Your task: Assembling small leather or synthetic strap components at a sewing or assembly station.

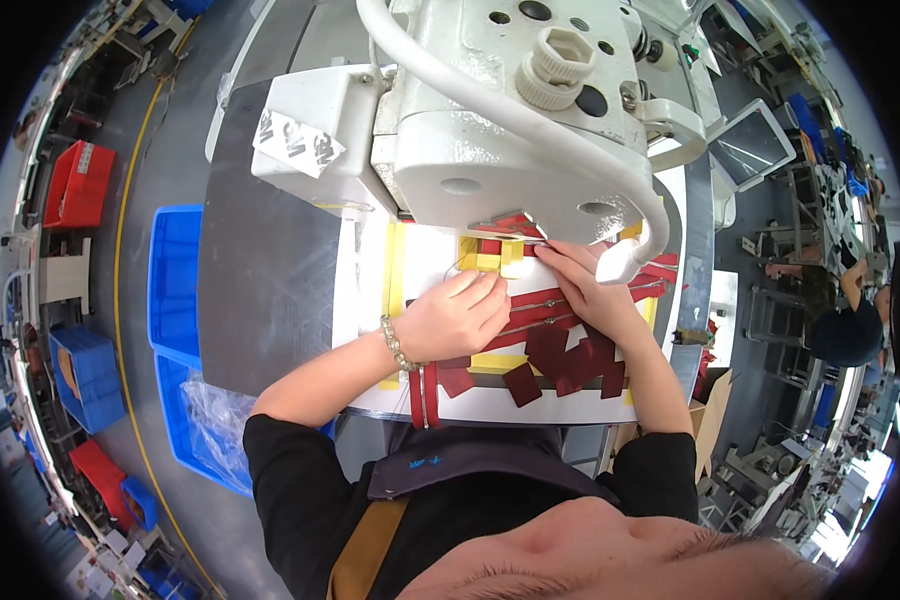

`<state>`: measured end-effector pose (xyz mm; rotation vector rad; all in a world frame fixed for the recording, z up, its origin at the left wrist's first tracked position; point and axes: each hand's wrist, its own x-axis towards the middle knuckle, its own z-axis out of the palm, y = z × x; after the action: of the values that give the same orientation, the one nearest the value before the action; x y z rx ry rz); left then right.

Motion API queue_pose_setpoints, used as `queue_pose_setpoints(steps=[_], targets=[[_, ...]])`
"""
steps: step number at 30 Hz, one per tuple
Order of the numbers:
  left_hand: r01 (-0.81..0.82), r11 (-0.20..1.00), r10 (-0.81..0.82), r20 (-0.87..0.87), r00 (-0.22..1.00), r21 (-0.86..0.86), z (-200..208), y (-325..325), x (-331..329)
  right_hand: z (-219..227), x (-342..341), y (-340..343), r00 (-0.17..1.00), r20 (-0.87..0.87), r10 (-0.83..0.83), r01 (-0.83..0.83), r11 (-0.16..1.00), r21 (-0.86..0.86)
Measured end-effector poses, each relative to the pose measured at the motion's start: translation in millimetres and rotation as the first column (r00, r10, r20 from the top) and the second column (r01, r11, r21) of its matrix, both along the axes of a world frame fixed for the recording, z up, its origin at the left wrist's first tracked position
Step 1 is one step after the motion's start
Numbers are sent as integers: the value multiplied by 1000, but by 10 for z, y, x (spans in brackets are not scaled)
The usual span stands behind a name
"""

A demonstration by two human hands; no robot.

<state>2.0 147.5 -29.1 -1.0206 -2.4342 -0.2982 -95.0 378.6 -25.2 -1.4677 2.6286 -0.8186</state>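
Head view: under the machine (520,160), the left hand (457,317) bunches its fingers beside a yellow guide (513,262); the right hand's (590,300) fingertips reach a red strip (490,246). I cannot tell whether either grip clamps anything. Red zippers (540,311) and patches (573,366) lie on the bench (270,260).

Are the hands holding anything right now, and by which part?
Cannot tell for certain: the left hand's bunched fingers hide any hold; the right hand's fingers are at the red piece's right side, by the white machine.
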Motion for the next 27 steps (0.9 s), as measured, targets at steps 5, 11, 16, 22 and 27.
queue_pose_setpoints(steps=[5,11,16,22,27], targets=[[-52,999,52,59,997,3,-57,-13,7,-50,18,-4,974,200,-108,107,994,18],[-88,995,83,118,990,37,-85,-9,-9,-219,46,90,980,134,-144,137,989,57],[-81,996,76,143,987,30,-92,-21,-5,-239,49,81,988,90,-124,121,992,39],[-74,995,62,169,984,67,-89,-9,-8,-235,49,77,989,81,-120,117,993,30],[-66,996,52,191,980,66,-100,-7,-10,-202,49,49,996,48,-71,70,997,23]])
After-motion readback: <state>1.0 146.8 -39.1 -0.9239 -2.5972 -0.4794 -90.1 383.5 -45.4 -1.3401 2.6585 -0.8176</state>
